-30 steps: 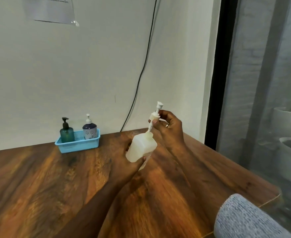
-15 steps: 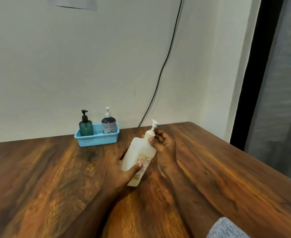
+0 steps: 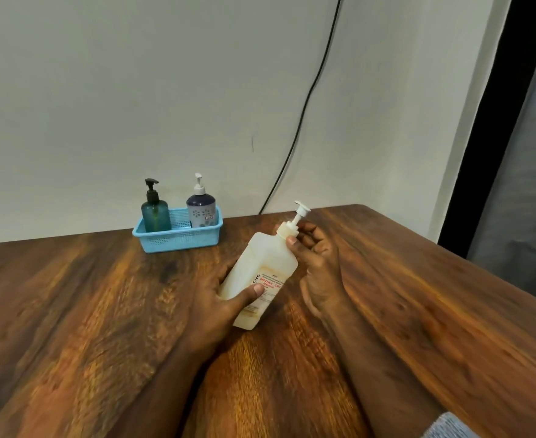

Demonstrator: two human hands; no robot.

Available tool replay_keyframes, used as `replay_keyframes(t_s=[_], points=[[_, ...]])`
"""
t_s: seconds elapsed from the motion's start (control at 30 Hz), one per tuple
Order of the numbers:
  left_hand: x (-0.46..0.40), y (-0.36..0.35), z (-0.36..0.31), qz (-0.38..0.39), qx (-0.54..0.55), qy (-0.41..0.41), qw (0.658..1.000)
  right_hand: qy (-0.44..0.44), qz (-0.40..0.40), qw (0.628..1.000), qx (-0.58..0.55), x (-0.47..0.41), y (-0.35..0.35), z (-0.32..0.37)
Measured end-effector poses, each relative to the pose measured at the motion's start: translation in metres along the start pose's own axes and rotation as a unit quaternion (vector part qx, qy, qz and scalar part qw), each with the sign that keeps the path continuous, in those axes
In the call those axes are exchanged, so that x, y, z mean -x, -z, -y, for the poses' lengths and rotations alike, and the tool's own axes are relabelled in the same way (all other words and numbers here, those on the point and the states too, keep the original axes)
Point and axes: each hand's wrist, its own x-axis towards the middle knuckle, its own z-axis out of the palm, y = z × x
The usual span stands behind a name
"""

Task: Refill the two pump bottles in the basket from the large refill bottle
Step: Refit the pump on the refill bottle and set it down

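White refill bottle point(image 3: 258, 273), raised a second ago, now tilts low at frame centre: your left hand point(image 3: 225, 298) grips its body, right hand point(image 3: 315, 254) pinches its collar, ready to unscrew. Both pump bottles point(image 3: 155, 210) wait in the basket point(image 3: 178, 238), upper left.

A single head-worn camera looks forward and down. It faces the brown wooden table point(image 3: 102, 311) toward its far edge, close above the near part.

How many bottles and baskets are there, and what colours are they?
White bottle: 1, held by the left hand and right hand
Green bottle: 1
Purple and white bottle: 1
Blue basket: 1
Total: 4
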Motion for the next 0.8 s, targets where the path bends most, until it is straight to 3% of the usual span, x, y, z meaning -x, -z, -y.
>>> replay_keyframes(t_s=[0.23,0.43,0.67,0.8], points=[[0.0042,0.0008,-0.0044,-0.010,-0.055,-0.020,0.998,0.010,-0.059,0.997,0.045,0.0044,-0.0018,0.0033],[0.0020,0.0033,0.0016,-0.013,-0.067,-0.007,0.998,-0.063,-0.006,0.991,-0.117,0.0053,0.0011,0.0083],[0.0027,0.0027,-0.0023,-0.013,-0.049,-0.005,0.999,-0.042,-0.055,0.998,-0.007,0.0042,-0.0058,0.0029],[0.0024,0.0017,-0.0038,-0.013,-0.039,-0.005,0.999,-0.072,-0.030,0.994,-0.081,0.0031,-0.0036,0.0055]])
